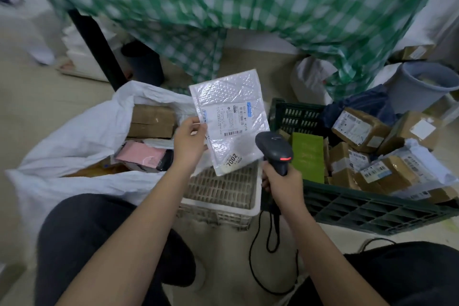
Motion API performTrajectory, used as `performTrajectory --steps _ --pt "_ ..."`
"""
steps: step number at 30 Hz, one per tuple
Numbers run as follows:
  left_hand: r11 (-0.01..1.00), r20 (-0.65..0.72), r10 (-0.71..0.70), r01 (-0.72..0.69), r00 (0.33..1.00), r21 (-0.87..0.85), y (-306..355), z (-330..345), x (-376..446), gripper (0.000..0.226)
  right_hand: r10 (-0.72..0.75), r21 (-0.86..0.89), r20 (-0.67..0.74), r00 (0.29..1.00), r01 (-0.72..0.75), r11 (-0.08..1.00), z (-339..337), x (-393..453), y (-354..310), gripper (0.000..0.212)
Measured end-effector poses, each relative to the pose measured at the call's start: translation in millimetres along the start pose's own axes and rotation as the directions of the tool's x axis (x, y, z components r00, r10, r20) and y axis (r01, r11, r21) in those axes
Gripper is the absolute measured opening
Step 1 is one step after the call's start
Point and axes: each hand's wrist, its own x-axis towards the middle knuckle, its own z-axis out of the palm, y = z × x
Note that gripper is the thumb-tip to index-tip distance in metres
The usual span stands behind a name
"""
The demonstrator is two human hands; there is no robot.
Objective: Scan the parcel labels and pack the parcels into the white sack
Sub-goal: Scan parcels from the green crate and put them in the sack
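Note:
My left hand (190,143) pinches the left edge of a white bubble mailer (229,99), held up with its printed label facing me. My right hand (282,182) grips the handle of a dark barcode scanner (274,150), whose head sits just right of the mailer's lower edge with a red light showing. The white sack (82,136) lies open on the left with cardboard boxes and a pink parcel (140,155) inside. A dark green crate (367,211) on the right holds several brown parcels (360,129) and a green box (308,156).
An empty white plastic basket (223,206) sits on the floor between sack and crate, below the mailer. The scanner's black cable (270,256) loops over the floor between my knees. A table draped in green checked cloth (248,7) stands ahead; a grey bin (422,84) is at right.

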Motion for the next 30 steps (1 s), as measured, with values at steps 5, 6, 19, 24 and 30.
performTrajectory --steps 5,6,19,24,30 --pt "0.937 -0.219 0.32 -0.274 0.922 0.216 49.4 -73.2 26.4 0.015 -0.067 -0.008 0.088 0.994 0.068 0.998 52.9 15.6 -34.2 0.017" --pt "0.904 -0.233 0.381 -0.309 0.895 0.296 57.8 -84.3 29.0 0.019 -0.064 -0.007 0.096 0.993 0.065 0.998 61.9 19.0 -38.0 0.017" --pt "0.347 0.244 -0.152 -0.18 0.958 0.921 -5.9 -85.5 55.3 0.036 0.067 -0.025 0.058 0.996 -0.065 0.998 48.6 31.2 -24.5 0.014" --pt "0.451 0.324 -0.091 -0.251 0.942 0.856 -5.9 -42.0 48.8 0.038 0.121 -0.026 -0.044 0.992 -0.122 0.992 -15.5 31.7 -11.6 0.017" --pt "0.655 0.508 0.049 -0.412 0.86 0.634 13.0 66.9 22.9 0.034 0.165 0.028 -0.184 0.969 -0.162 0.986 -103.0 39.0 -5.0 0.011"
